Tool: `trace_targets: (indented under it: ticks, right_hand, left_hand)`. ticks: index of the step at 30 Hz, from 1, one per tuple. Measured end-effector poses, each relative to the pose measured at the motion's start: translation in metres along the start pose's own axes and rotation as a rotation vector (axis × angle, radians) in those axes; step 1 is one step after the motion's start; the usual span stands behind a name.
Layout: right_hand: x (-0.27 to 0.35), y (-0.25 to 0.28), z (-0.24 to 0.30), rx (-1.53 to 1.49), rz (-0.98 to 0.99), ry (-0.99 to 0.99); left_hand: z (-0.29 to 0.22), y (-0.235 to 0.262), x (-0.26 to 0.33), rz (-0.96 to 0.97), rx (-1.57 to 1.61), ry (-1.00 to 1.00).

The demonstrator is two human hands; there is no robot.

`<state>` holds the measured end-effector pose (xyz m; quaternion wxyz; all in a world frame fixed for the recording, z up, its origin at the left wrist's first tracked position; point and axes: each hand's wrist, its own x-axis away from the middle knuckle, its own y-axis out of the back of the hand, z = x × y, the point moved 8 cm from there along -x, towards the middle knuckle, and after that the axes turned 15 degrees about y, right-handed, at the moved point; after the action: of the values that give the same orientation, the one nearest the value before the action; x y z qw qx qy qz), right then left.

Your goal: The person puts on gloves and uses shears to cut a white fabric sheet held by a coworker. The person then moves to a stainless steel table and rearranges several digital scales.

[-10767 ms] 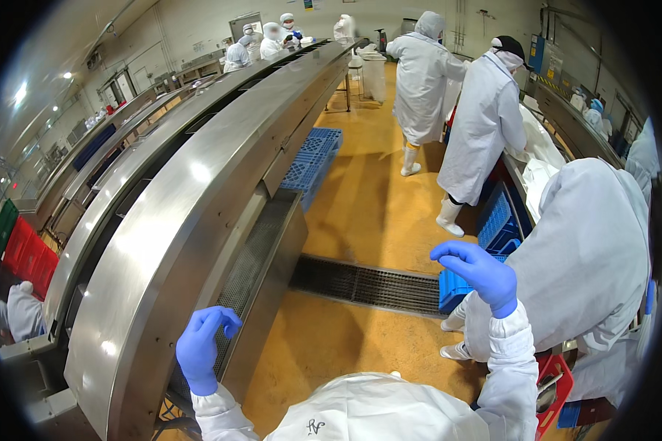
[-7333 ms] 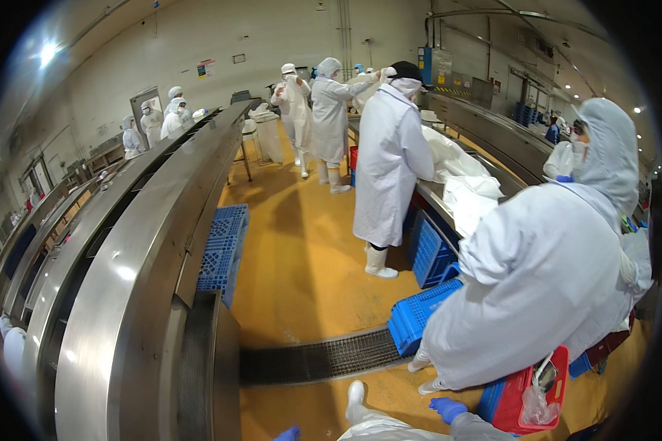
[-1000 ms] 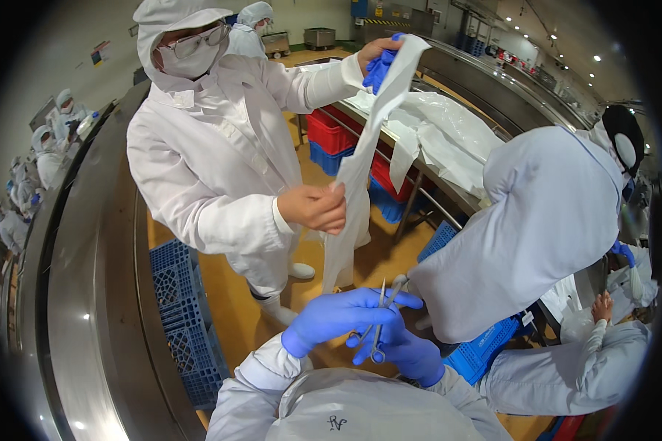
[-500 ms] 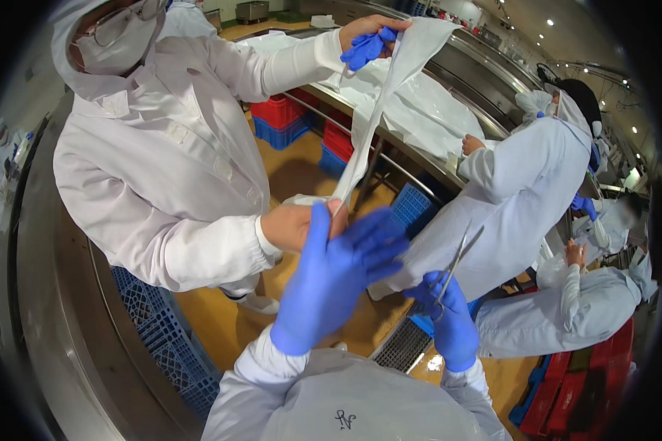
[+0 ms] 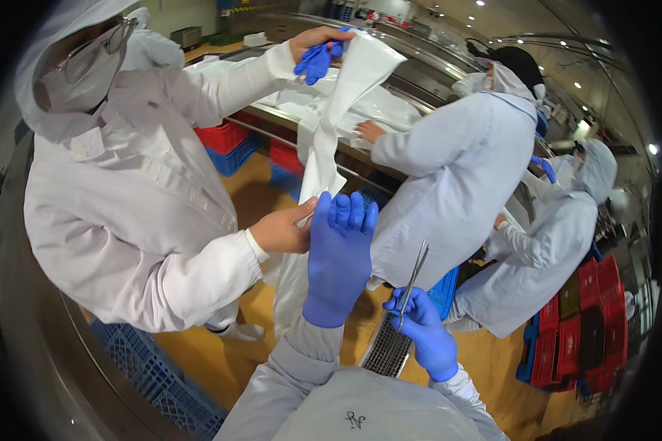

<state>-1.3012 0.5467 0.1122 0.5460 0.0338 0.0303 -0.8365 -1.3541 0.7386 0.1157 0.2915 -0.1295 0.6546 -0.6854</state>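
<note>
My left hand (image 5: 338, 268), in a blue glove, is raised with its fingers stretched upward and slightly bent. Its fingertips are at the lower part of a long white plastic sheet (image 5: 346, 81); whether they touch it, I cannot tell. My right hand (image 5: 430, 338), also gloved in blue, grips a pair of metal scissors (image 5: 417, 273) with the blades pointing up. On the left a co-worker holds the sheet's top in a raised bare hand (image 5: 318, 40), together with crumpled blue gloves (image 5: 316, 65). That person's lower hand (image 5: 283, 231) is close beside my left hand.
Beyond the sheet, another co-worker (image 5: 456, 162) leans at a metal table covered with white plastic (image 5: 375, 110). A further person (image 5: 544, 242) stands at the right. Red crates (image 5: 566, 345) are stacked there, and blue crates (image 5: 147, 375) at lower left. A floor grate (image 5: 386, 349) lies ahead.
My left hand's spread fingers have drawn closer together and point upward. The co-worker's lower hand has come off the sheet's taut strip, which now hangs looser. The scissors stay in my right hand.
</note>
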Motion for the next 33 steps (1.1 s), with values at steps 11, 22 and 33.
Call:
trace_targets:
  ticks: [11, 22, 33]
  right_hand:
    - [-0.011, -0.009, 0.038, 0.364, 0.027, 0.099]
    - [-0.012, -0.001, 0.041, 0.362, 0.219, -0.253]
    - [-0.029, -0.014, 0.034, 0.319, 0.221, -0.258]
  left_hand:
    - [0.037, 0.023, 0.033, -0.077, -0.408, -0.021]
    - [0.058, 0.033, 0.066, -0.326, -0.412, 0.168]
    - [0.058, 0.037, 0.07, -0.34, -0.392, 0.191]
